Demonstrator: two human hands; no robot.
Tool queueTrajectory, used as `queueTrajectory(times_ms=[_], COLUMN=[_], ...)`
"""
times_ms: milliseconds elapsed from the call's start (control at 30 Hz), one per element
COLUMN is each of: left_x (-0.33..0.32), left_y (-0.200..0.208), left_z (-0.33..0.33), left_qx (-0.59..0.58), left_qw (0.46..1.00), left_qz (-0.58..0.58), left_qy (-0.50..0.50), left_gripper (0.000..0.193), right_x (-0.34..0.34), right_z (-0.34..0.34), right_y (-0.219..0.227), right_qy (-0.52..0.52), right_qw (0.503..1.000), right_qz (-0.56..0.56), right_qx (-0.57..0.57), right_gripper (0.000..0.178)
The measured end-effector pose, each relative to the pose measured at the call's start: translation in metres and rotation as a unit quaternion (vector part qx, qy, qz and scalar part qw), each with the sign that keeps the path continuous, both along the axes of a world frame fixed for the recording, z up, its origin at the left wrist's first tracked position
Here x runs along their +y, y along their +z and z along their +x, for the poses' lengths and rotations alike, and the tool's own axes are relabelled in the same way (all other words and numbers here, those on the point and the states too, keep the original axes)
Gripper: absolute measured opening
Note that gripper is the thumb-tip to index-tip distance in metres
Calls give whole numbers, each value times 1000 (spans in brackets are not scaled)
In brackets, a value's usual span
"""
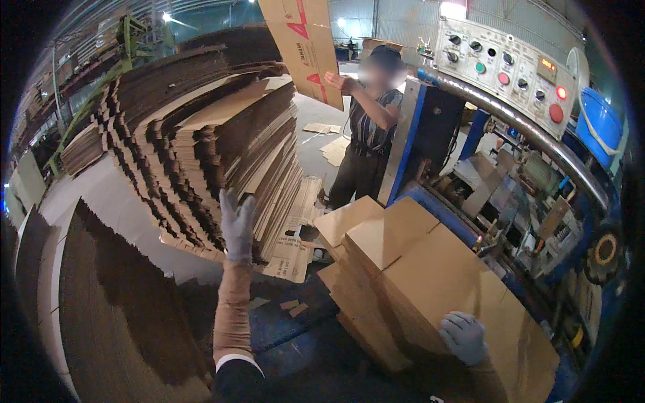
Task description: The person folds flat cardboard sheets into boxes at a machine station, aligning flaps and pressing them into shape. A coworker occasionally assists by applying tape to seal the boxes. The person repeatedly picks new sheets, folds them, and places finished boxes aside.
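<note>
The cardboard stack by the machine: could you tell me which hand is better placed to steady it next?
Right, probably. The right hand already rests on the cardboard stack, while the left hand is raised in the air, apart from it.

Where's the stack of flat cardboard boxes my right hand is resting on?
In the head view, the stack of flat cardboard boxes lies lower right under your right hand, beside the blue machine.
</note>
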State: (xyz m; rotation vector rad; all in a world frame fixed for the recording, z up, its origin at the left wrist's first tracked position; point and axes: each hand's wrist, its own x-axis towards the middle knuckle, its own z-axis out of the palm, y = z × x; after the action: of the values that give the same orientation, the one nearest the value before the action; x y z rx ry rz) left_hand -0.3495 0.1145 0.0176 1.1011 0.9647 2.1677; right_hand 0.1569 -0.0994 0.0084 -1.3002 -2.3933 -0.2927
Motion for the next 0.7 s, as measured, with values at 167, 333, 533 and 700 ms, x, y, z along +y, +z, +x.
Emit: queueTrajectory(times_ms=[167, 333, 533, 700], left_x=[52, 99, 158, 249], left_y=[8, -18, -3, 19], left_z=[-35, -18, 28, 123], left_qx=[17, 26, 198, 199], left_qw=[998, 992, 946, 962], left_qz=[-46, -126, -231, -114], left_qy=[25, -5, 109, 149], left_gripper=[78, 89, 93, 62], right_x=[39, 58, 62, 62], right_z=[-43, -60, -63, -69], right_y=[-8, -17, -19, -13], right_qy=[-38, -92, -82, -105], right_qw=[998, 991, 995, 992], right_qz=[-53, -92, -42, -75], right_qx=[-21, -32, -42, -2], right_gripper=[30, 40, 47, 44])
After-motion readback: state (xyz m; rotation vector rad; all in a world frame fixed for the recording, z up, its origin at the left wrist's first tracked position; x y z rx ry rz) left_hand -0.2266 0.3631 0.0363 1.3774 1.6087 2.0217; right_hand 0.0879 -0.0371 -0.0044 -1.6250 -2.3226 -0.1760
